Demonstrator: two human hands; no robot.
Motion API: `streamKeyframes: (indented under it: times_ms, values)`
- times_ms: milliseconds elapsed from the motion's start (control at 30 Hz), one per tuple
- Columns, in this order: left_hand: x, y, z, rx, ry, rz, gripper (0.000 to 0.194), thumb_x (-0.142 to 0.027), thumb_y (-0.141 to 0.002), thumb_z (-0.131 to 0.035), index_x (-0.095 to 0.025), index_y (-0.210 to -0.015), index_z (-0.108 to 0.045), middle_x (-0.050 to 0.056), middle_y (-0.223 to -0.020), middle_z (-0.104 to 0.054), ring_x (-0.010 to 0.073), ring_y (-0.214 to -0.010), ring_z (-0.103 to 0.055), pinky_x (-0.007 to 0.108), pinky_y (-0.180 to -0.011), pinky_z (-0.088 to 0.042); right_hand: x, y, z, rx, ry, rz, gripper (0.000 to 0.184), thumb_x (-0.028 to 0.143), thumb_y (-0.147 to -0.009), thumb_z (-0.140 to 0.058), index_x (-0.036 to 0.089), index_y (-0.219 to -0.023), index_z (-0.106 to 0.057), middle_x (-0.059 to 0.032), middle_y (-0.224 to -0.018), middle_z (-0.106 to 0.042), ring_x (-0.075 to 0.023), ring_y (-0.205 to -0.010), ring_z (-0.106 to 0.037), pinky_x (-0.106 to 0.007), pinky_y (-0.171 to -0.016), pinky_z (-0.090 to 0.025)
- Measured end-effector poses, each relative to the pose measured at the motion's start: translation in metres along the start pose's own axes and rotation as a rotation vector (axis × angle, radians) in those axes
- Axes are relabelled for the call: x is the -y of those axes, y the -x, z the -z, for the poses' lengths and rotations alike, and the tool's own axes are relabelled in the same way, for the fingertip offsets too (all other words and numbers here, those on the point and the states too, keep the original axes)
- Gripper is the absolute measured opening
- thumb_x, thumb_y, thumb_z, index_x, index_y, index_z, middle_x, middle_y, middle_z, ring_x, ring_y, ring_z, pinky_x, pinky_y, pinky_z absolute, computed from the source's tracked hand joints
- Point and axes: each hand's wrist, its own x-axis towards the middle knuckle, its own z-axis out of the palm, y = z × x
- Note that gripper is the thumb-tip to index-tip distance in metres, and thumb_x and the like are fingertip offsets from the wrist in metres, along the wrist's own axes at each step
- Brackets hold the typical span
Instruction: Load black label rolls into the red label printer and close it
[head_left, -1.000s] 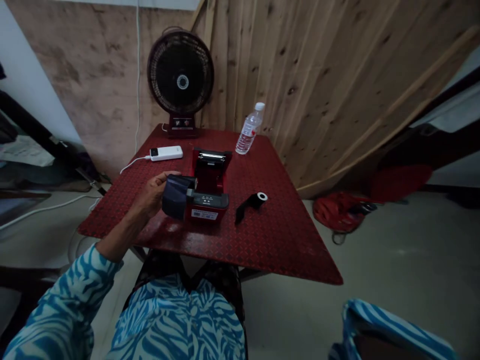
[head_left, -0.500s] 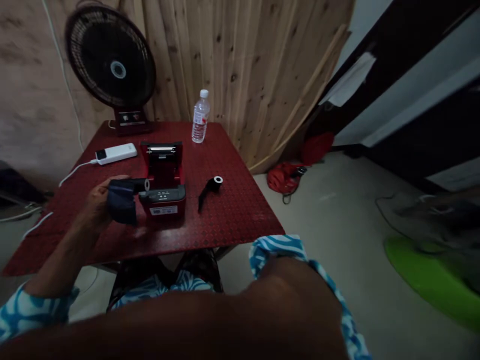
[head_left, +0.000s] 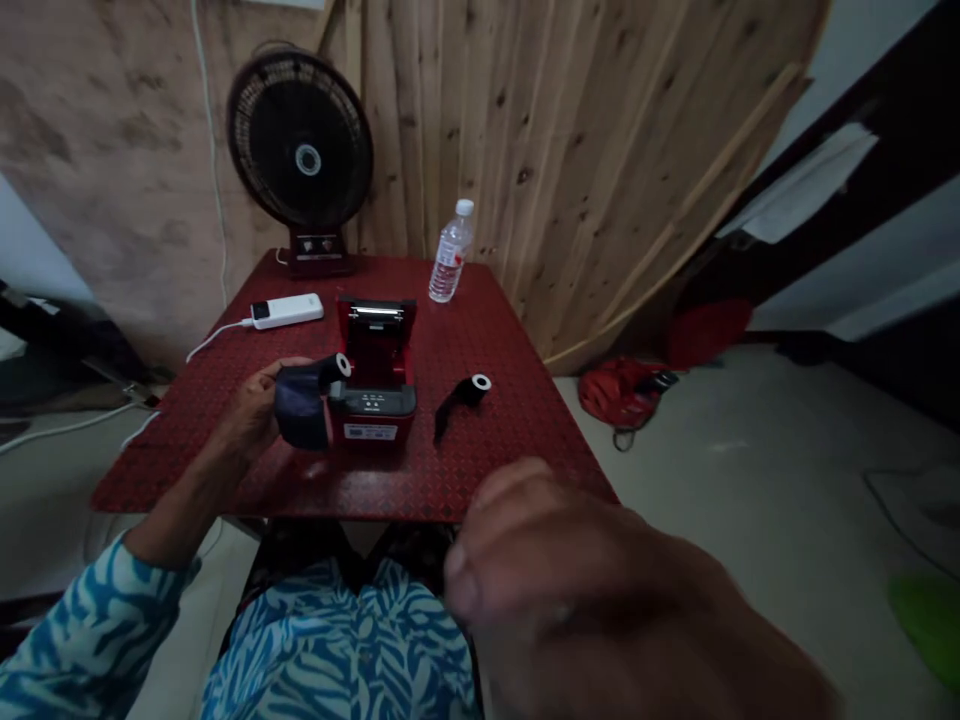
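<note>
My left hand (head_left: 259, 405) is closed on a roll of dark film (head_left: 301, 408), whose loose dark sheet hangs down and whose pale core end faces right. This roll is held at the left side of a small red and black printer (head_left: 373, 405), its lid raised. Large and blurred in the near foreground, my right hand (head_left: 585, 560) has its fingers curled in, and nothing shows in it. Right of the printer, a second black roll (head_left: 474, 390) with a white core lies on the table, a dark strip trailing from it.
On the red patterned table (head_left: 517, 440) stand a water bottle (head_left: 451, 252) and a dark fan (head_left: 307, 160) at the back. A white power bank (head_left: 288, 311) with a cable lies at the left. A red bag (head_left: 619, 392) rests on the floor to the right.
My right arm, which crossed the bottom of the view, has swung so that the hand now shows at lower right. The view has shifted left. My left hand keeps the roll by the printer.
</note>
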Motion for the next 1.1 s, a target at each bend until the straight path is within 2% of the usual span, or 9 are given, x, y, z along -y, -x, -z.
streamKeyframes:
  times_ms: [100,233,367,433,500,633,867,1000,1100]
  values:
    - [0.005,0.003,-0.001,0.02,0.048,0.044,0.028,-0.023,-0.055,-0.078,-0.015,-0.082,-0.071,0.005,-0.074,-0.073,0.0165,-0.061,-0.066,0.023,-0.056,-0.053,-0.035,-0.04,-0.005,-0.06,-0.076,0.074,0.026,0.021,-0.091,-0.051,0.033,-0.11,-0.064,-0.0019,-0.086,-0.071,-0.0193,-0.082,-0.068,-0.036,-0.069,-0.058]
    - [0.009,0.01,-0.011,0.045,0.134,0.118,0.024,-0.024,-0.054,-0.078,-0.017,-0.076,-0.071,0.003,-0.071,-0.072,0.0152,-0.055,-0.063,0.023,-0.049,-0.051,-0.064,-0.05,-0.024,-0.097,-0.06,-0.086,0.027,0.015,-0.091,-0.048,0.028,-0.108,-0.065,-0.0012,-0.086,-0.07,-0.0148,-0.078,-0.066,-0.031,-0.072,-0.055]
    - [0.009,0.021,-0.024,0.128,0.088,0.155,0.026,-0.029,-0.051,-0.082,-0.019,-0.073,-0.072,0.003,-0.069,-0.071,0.0146,-0.056,-0.062,0.021,-0.048,-0.049,-0.077,-0.047,-0.051,-0.03,-0.115,-0.225,0.037,0.025,-0.089,-0.054,0.028,-0.125,-0.052,-0.0034,-0.101,-0.067,-0.0157,-0.088,-0.066,-0.03,-0.078,-0.054]
    - [0.007,0.027,-0.029,0.202,0.052,0.145,0.029,-0.03,-0.05,-0.084,-0.02,-0.074,-0.072,0.003,-0.073,-0.072,0.0155,-0.06,-0.064,0.023,-0.054,-0.051,-0.077,-0.05,-0.062,-0.009,-0.092,-0.23,0.049,0.028,-0.085,-0.06,0.028,-0.131,-0.045,-0.0052,-0.111,-0.065,-0.0174,-0.096,-0.064,-0.032,-0.083,-0.053]
    - [0.004,0.033,-0.032,0.265,0.015,0.122,0.03,-0.029,-0.05,-0.085,-0.022,-0.076,-0.072,0.002,-0.078,-0.073,0.0161,-0.063,-0.065,0.024,-0.058,-0.052,-0.075,-0.055,-0.068,0.001,-0.047,-0.207,0.044,0.028,-0.083,-0.061,0.027,-0.126,-0.049,-0.0053,-0.114,-0.064,-0.0183,-0.101,-0.063,-0.032,-0.088,-0.051]
    - [-0.004,0.042,-0.032,0.301,-0.148,-0.016,0.029,-0.023,-0.055,-0.083,-0.023,-0.082,-0.072,0.003,-0.088,-0.072,0.0182,-0.076,-0.067,0.025,-0.067,-0.053,-0.074,-0.058,-0.068,-0.003,-0.026,-0.163,0.025,0.024,-0.089,-0.053,0.026,-0.113,-0.057,-0.0041,-0.107,-0.066,-0.0173,-0.102,-0.062,-0.03,-0.089,-0.049]
    - [0.001,0.05,-0.029,0.31,-0.453,-0.422,0.03,-0.018,-0.064,-0.077,-0.024,-0.093,-0.071,0.006,-0.1,-0.069,0.021,-0.097,-0.062,0.029,-0.087,-0.047,-0.082,-0.046,-0.065,0.008,-0.056,-0.101,0.028,0.02,-0.091,-0.049,0.028,-0.117,-0.053,-0.0037,-0.112,-0.062,-0.0161,-0.108,-0.059,-0.029,-0.092,-0.048]
    - [-0.002,0.047,-0.032,0.276,-0.478,-0.386,0.02,-0.024,-0.065,-0.075,-0.022,-0.085,-0.071,0.006,-0.089,-0.07,0.0206,-0.087,-0.065,0.029,-0.08,-0.05,-0.089,-0.033,-0.064,-0.01,-0.044,-0.122,0.031,0.02,-0.09,-0.049,0.028,-0.12,-0.052,-0.0048,-0.114,-0.061,-0.0172,-0.109,-0.058,-0.031,-0.093,-0.048]
    - [-0.01,0.035,-0.029,0.189,-0.402,-0.296,0.024,-0.03,-0.062,-0.078,-0.021,-0.082,-0.069,0.006,-0.089,-0.071,0.0204,-0.084,-0.066,0.029,-0.075,-0.052,-0.102,-0.013,-0.054,-0.09,-0.004,-0.21,0.032,0.021,-0.09,-0.049,0.028,-0.122,-0.052,-0.0056,-0.115,-0.06,-0.0177,-0.105,-0.06,-0.033,-0.091,-0.049]
